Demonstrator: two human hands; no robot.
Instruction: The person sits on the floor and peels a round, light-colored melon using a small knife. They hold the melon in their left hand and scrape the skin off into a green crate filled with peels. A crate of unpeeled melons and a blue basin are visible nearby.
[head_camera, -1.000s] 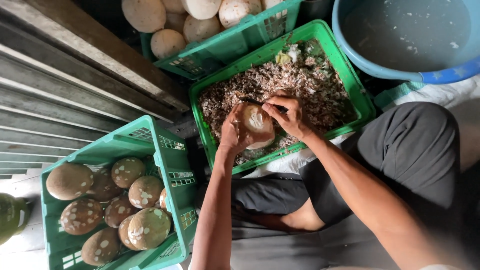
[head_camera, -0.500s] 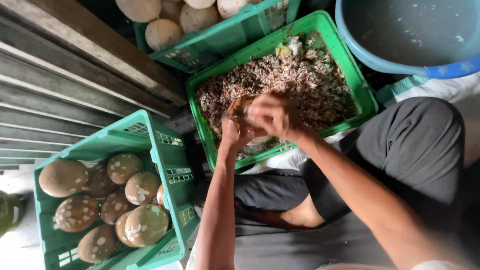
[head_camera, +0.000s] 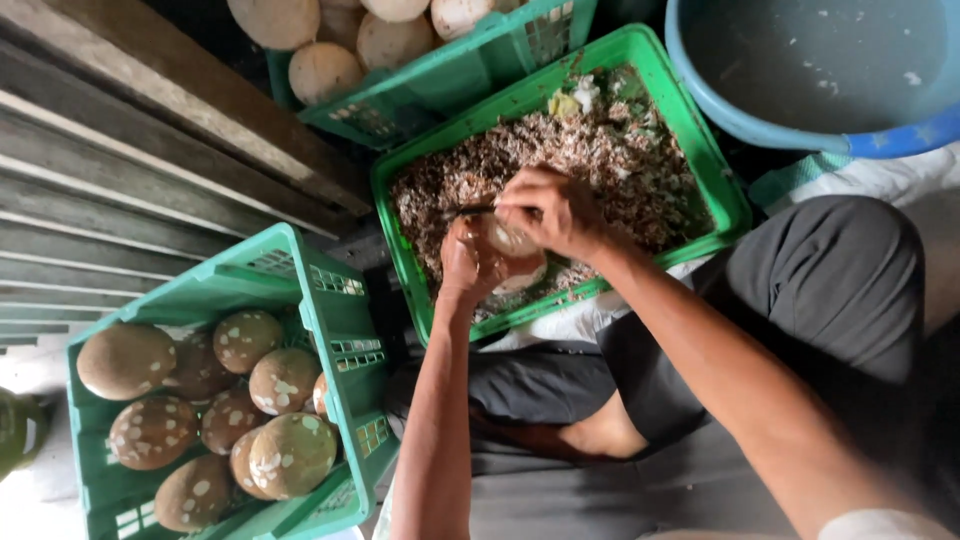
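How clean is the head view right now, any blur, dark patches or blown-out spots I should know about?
Head view: the hands, left hand and right hand, are slightly soft around the round pale coconut; the green plastic crate of brown shavings is evenly lit; the gap above the grey wooden planks is deep shadow; the bottom-left floor is overexposed.

Illumination is soft, even daylight with no hard shadows. Deep shade lies under the planks (head_camera: 150, 130) at top left and between the crates (head_camera: 330, 330). The floor (head_camera: 40, 500) at bottom left is overexposed to white. Focus is fair throughout; the hands (head_camera: 520, 240) show slight motion blur. Wide-angle bending is mild at the edges.
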